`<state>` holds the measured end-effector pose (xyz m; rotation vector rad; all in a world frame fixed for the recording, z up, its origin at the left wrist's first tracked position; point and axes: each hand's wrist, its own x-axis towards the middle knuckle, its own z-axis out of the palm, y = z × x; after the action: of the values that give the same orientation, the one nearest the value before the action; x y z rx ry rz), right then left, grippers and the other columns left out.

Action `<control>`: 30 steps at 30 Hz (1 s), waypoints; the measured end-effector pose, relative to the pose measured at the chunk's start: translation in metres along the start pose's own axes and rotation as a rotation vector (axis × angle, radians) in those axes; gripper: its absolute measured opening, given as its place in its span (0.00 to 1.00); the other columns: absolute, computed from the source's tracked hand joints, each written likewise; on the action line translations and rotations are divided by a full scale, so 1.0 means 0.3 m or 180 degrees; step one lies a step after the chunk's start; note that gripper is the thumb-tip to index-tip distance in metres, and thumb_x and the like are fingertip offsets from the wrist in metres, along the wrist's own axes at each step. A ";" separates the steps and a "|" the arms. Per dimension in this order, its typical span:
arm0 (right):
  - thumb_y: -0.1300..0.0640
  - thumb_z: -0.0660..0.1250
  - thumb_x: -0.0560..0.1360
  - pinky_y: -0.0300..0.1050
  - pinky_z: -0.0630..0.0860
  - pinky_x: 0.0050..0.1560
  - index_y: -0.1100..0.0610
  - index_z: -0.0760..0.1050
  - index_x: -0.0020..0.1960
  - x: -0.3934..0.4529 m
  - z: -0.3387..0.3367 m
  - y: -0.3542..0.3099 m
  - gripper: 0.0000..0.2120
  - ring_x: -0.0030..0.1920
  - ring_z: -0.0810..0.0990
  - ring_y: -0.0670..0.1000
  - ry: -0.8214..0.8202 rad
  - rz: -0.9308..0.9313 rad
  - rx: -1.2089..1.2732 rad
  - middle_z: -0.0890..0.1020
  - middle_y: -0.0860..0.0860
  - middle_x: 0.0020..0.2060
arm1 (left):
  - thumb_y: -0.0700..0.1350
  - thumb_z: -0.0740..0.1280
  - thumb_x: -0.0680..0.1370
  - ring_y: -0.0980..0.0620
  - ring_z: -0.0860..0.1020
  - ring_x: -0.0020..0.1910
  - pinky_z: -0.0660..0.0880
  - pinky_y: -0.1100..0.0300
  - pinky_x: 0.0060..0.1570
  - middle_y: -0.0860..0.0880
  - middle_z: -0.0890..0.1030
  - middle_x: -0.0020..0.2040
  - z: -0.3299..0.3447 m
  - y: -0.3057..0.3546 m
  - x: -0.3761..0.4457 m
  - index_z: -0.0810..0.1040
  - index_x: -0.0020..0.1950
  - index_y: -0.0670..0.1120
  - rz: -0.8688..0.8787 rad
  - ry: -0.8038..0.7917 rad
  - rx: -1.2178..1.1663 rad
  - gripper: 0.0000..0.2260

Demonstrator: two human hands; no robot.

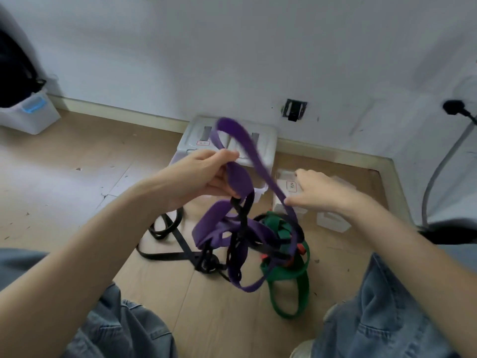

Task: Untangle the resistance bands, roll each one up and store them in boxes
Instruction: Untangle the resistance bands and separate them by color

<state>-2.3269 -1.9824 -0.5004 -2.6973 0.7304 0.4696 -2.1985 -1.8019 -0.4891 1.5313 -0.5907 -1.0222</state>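
A tangle of resistance bands hangs between my hands above the wooden floor. My left hand (pixel 214 174) grips a wide purple band (pixel 240 179) near its top loop. My right hand (pixel 317 189) pinches another strand of the same purple band lower right. Black bands (pixel 165 228) trail from the knot onto the floor at the left. A green band (pixel 289 275) with red pieces lies under the knot to the right. A white lidded box (pixel 265 140) stands by the wall behind my hands.
Small clear boxes (pixel 333 220) sit on the floor behind my right hand. A white bin (pixel 31 115) with a blue handle stands far left. A grey cable (pixel 438 171) hangs at the right wall. My denim-clad knees frame the bottom of the view.
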 end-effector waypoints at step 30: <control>0.52 0.62 0.79 0.32 0.66 0.23 0.61 0.78 0.35 -0.031 -0.040 -0.096 0.18 0.19 0.71 0.45 0.1634 -0.0868 0.2827 0.79 0.50 0.22 | 0.42 0.70 0.72 0.56 0.80 0.38 0.76 0.64 0.38 0.51 0.82 0.42 0.106 -0.111 0.027 0.75 0.53 0.45 -0.0140 0.0359 0.0946 0.11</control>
<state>-2.3165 -1.9591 -0.4802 -1.9908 0.4961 -0.5269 -2.2272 -1.8176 -0.5227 1.8571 -0.6531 -0.9028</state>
